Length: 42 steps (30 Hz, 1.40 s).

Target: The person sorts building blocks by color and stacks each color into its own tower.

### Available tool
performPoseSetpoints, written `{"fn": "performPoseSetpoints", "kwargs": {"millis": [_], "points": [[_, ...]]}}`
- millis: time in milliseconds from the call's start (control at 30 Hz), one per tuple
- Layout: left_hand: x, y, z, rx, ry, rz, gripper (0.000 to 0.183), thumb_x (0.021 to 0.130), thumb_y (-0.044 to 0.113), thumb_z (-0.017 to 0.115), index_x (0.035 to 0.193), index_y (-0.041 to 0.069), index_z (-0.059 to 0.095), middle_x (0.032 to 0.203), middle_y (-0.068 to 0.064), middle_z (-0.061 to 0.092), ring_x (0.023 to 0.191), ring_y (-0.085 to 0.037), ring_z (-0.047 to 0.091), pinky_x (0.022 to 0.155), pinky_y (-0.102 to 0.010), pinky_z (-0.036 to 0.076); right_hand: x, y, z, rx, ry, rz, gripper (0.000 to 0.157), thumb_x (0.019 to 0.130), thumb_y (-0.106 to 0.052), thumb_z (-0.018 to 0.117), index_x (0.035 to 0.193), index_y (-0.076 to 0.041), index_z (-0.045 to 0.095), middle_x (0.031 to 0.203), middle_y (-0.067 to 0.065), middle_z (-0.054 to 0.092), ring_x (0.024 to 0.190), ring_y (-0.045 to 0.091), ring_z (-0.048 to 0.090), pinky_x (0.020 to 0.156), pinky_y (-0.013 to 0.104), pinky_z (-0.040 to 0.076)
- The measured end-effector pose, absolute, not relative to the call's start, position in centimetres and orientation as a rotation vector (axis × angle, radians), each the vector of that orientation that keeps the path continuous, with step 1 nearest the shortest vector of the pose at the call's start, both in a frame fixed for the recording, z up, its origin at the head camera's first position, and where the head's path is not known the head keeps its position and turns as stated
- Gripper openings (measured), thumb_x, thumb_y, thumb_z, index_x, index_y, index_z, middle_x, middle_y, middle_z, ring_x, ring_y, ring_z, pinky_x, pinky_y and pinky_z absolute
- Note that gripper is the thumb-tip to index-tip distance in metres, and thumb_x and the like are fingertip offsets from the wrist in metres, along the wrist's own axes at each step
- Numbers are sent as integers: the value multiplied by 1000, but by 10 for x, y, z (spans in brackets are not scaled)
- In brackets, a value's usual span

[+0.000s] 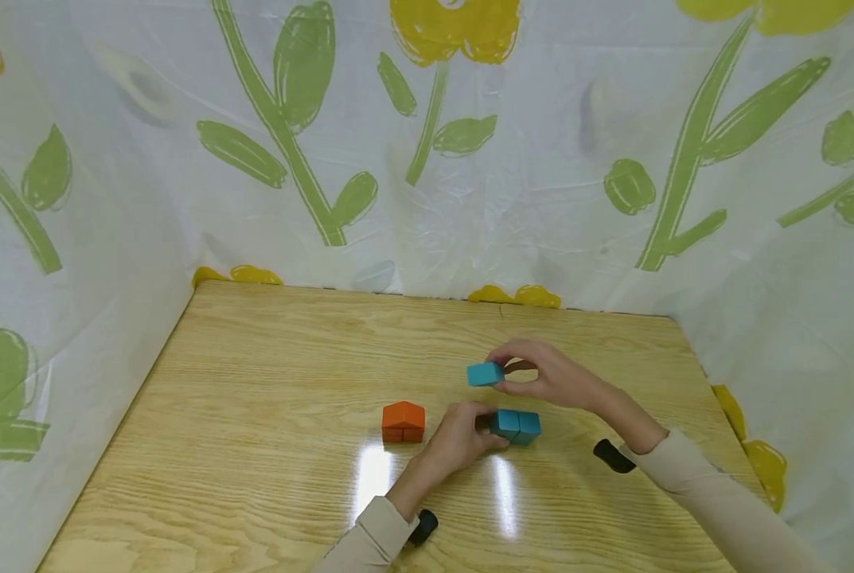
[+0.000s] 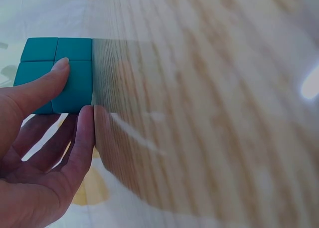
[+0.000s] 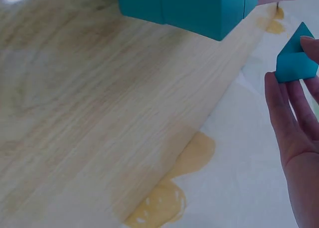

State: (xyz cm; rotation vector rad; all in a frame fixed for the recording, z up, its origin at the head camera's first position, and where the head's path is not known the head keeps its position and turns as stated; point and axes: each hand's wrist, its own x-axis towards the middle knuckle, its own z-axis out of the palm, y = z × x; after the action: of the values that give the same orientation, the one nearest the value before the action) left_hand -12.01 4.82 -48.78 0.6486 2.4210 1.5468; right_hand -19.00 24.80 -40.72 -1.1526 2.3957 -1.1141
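Observation:
Teal blocks [image 1: 516, 426] stand packed together on the table in a squarish stack, with seams between them in the left wrist view. My left hand [image 1: 458, 438] grips the stack from its left side, its thumb [image 2: 47, 86] lying across one face. Above and slightly behind the stack, my right hand [image 1: 548, 374] pinches a teal triangular block [image 3: 297, 61] between thumb and fingers, apart from the stack. In the right wrist view, the stack's lower part shows at the top. Left of my left hand sits an orange block stack [image 1: 403, 422] with a peaked top, untouched.
The wooden table [image 1: 269, 382] carries the blocks. White cloth [image 1: 527, 223] printed with flowers and green leaves hangs behind it and along both sides. A black device [image 1: 615, 456] shows by the right wrist, another black device [image 1: 423, 527] by the left.

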Motion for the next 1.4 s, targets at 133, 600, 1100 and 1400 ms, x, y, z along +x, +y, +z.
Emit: {"fn": "performPoseSetpoints", "kwargs": {"millis": [133,600,1100,1400], "points": [[-120,49,-487,664,2423,1554,30,84,5,85,112,1,77,109,-8,76,103,-16,70,92,-29,56,-180,259,-411,-1129,2412,-1178,32,95,-10,75,126,-8,67,119,1,68,110,19,66,96,37,57],[-119,49,-488,684,2419,1573,31,84,4,85,114,0,77,111,-10,76,105,-19,70,93,-31,57,-152,291,-422,-1086,2499,-1254,36,92,-6,77,127,-9,67,119,1,68,108,17,66,90,45,59],[-119,48,-487,701,2448,1544,30,84,5,85,113,1,77,110,-10,76,104,-18,71,92,-28,56,-131,290,-435,-1257,2603,-1152,39,88,-4,81,125,-8,68,112,-2,70,99,14,69,82,38,61],[-120,49,-488,703,2432,1554,30,84,5,85,113,1,77,111,-11,76,104,-19,71,91,-27,56,-130,288,-435,-1235,2617,-1083,37,89,-6,81,124,-8,69,113,-4,70,99,11,67,81,40,61]]}}
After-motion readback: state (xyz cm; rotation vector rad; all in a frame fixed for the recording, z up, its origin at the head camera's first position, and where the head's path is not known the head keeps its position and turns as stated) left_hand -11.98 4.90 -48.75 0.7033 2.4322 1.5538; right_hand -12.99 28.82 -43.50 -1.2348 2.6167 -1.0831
